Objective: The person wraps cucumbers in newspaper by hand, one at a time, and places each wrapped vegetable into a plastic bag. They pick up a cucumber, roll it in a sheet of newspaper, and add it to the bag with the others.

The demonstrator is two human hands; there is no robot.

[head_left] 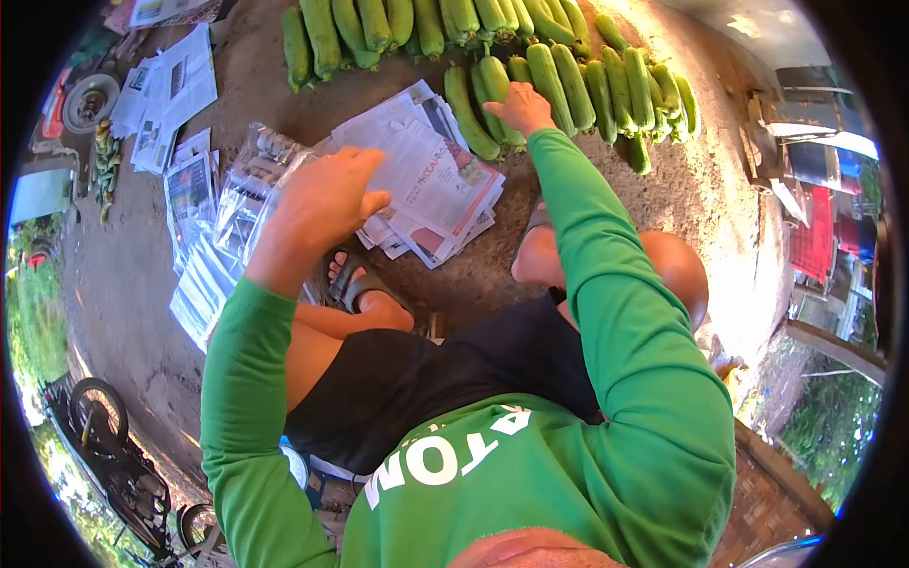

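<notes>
Long green sponge gourds (549, 85) lie side by side in rows on the dirt ground. My right hand (523, 109) reaches into the near row, its thumb and fingers around the middle of one gourd (494, 76). Another gourd (471, 114) lies just left of it. My left hand (327, 204) hovers by the left side of a stack of newspaper sheets (417, 180), thumb apart from the fingers and nothing in it. The stack lies on the ground between my feet and the gourds.
Left of my left hand lie a clear plastic bag (251, 204) and more newspapers (175, 85). My sandaled foot (355, 284) is close to the stack. A motorcycle (114, 464) stands at the lower left, a wheel (92, 102) at the upper left, and a red crate (816, 232) at the right.
</notes>
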